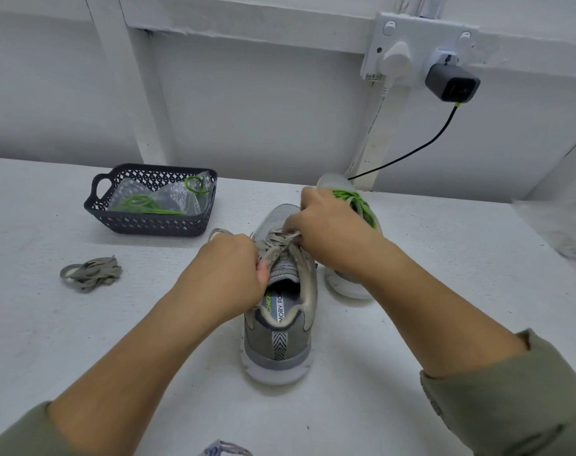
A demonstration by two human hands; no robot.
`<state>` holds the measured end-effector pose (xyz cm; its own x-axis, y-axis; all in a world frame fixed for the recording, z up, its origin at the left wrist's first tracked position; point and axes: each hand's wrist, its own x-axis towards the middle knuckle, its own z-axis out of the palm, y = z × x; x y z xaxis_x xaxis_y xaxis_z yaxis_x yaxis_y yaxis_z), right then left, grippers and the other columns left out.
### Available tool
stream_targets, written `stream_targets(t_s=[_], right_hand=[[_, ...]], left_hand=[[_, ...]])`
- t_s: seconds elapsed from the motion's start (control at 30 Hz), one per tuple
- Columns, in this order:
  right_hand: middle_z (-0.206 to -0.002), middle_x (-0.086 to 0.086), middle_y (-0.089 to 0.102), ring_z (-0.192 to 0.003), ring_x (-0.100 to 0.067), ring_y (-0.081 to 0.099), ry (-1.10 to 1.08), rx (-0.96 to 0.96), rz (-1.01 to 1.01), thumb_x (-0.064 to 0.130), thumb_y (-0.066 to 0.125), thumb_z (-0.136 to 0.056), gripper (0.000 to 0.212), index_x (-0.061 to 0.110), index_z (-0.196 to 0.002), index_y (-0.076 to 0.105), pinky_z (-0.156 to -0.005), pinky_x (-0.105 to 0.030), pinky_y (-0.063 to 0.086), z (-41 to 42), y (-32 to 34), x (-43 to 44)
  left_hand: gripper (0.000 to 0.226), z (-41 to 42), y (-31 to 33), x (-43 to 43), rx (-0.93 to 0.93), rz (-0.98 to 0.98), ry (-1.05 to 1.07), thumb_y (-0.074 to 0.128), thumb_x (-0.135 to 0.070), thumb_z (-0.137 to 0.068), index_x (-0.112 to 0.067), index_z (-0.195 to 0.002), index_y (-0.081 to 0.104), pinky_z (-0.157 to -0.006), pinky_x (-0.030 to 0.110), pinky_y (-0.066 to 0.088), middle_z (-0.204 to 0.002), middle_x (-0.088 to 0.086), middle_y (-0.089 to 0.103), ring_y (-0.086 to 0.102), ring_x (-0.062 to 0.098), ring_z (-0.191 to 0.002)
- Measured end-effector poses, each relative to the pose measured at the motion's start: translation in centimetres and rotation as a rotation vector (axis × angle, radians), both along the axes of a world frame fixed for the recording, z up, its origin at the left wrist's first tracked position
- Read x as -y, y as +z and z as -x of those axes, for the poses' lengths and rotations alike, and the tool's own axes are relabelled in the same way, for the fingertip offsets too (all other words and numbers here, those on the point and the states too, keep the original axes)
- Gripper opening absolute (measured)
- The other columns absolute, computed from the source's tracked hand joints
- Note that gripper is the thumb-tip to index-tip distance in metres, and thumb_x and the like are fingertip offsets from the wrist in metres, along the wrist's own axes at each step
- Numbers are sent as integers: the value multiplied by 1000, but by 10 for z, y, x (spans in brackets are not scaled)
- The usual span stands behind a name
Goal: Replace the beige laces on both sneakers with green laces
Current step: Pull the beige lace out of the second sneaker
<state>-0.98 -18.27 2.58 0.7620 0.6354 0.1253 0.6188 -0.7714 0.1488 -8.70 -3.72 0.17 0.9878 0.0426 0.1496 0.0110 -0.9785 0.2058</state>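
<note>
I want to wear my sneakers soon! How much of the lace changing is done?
About halfway. Done: the far sneaker wears green laces, and a loose beige lace lies bundled on the table. In hand: the left hand and right hand both grip the beige lace on the near sneaker. Left: pulling it out and threading the spare green lace waiting in the basket.

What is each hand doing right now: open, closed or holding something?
Left hand: closed, gripping the beige lace on the near sneaker.
Right hand: closed, pinching the same beige lace nearer the toe.
</note>
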Motion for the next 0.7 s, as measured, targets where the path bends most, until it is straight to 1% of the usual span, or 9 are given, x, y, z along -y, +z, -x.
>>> stream_targets(t_s=[0.07, 0.17, 0.23, 0.33, 0.43, 0.53, 0.6, 0.63, 0.7], right_hand=[[-100, -5, 44, -99, -27, 46, 55, -8, 33, 14, 54, -92, 25, 20, -111, 69, -71, -34, 38, -7, -3, 0], [-100, -10, 48, -93, -27, 50, -241, 80, -14, 4, 56, -87, 19, 6, -102, 66, -68, -31, 36, -10, 2, 13], [-108, -12, 47, -100, -29, 49, -387, 142, -9, 0, 57, -84, 26, 4, -109, 61, -74, -33, 40, -5, 6, 18], [-116, -11, 44, -111, -31, 46, -161, 90, -17, 9, 51, -91, 34, 16, -123, 59, -78, -33, 37, 3, 3, 7], [-98, -5, 38, -101, -28, 46, 65, -8, 21, 13, 52, -93, 27, 18, -116, 65, -71, -33, 38, -3, -3, -1], [-93, -4, 39, -97, -26, 48, 0, 11, 44, 7, 53, -91, 22, 10, -106, 68, -69, -34, 40, -8, -3, 3], [-97, -9, 45, -100, -29, 50, -81, 27, 38, -1, 48, -88, 21, 3, -102, 64, -67, -33, 34, 1, -1, -3], [-100, -12, 48, -100, -29, 50, -113, 40, 27, -6, 44, -87, 24, 1, -100, 63, -67, -32, 32, 5, 0, -7], [-95, -15, 49, -96, -27, 52, -198, 98, -10, -18, 24, -82, 45, 0, -101, 61, -67, -30, 32, 7, 1, -5]], left_hand=[[40, 0, 0, 0, -4, 2, -4, 47, -37, -94, -18, -59, 39, -58, 29, 29, -70, 9, 53, 40, 21, -72], [41, 0, 0, -2, -7, 37, -5, 48, -37, -93, -18, -58, 40, -55, 30, 27, -69, 9, 53, 41, 22, -71], [41, 0, -1, -3, -4, 47, -3, 48, -37, -93, -18, -57, 41, -52, 30, 26, -68, 10, 54, 41, 22, -70], [40, -2, -2, -2, -2, 14, -3, 48, -37, -93, -18, -58, 40, -52, 30, 25, -69, 10, 54, 41, 22, -71], [39, -2, -1, -2, 0, -5, -5, 47, -38, -93, -18, -59, 42, -53, 30, 26, -69, 9, 54, 41, 22, -71], [41, -2, -1, -2, -14, 6, 4, 48, -38, -92, -17, -58, 43, -53, 30, 27, -69, 9, 52, 44, 23, -68], [40, -2, -2, -2, -12, 4, 8, 48, -38, -93, -17, -60, 42, -54, 30, 27, -71, 9, 51, 45, 23, -69], [38, -2, -1, -1, -15, 2, 10, 48, -38, -93, -17, -61, 42, -55, 30, 28, -74, 9, 52, 44, 22, -70], [34, -2, 0, -1, -40, -10, 29, 48, -35, -93, -18, -64, 42, -54, 29, 28, -78, 9, 52, 43, 21, -72]])
